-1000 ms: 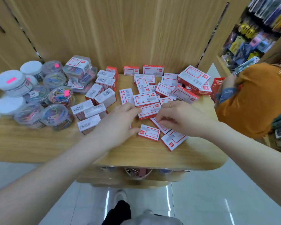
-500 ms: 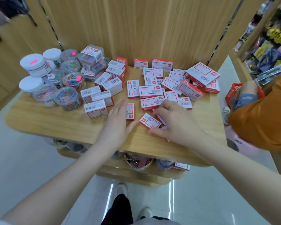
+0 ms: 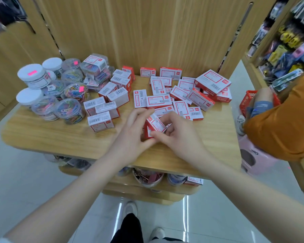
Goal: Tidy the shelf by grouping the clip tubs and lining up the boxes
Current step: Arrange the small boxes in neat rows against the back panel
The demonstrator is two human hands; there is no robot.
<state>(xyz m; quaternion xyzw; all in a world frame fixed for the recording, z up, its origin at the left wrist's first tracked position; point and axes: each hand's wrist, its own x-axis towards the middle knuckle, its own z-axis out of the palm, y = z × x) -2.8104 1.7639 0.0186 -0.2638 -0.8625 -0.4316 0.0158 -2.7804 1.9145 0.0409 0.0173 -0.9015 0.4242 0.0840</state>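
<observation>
Several small red-and-white boxes lie scattered over the middle and right of the wooden shelf. My left hand and my right hand meet near the shelf's front edge, both gripping a small stack of these boxes lifted off the wood. Several clear clip tubs with coloured clips stand in a cluster at the left, some with white lids. A row of barcode-side boxes lies between the tubs and my hands.
A larger red-and-white box rests on others at the back right. A person in an orange sleeve reaches into a red basket to the right. Lower shelves with more tubs sit beneath. Wooden panels back the shelf.
Both hands, earlier flat on boxes lying near the front edge, have gathered those boxes together and now hold them as a small stack between them.
</observation>
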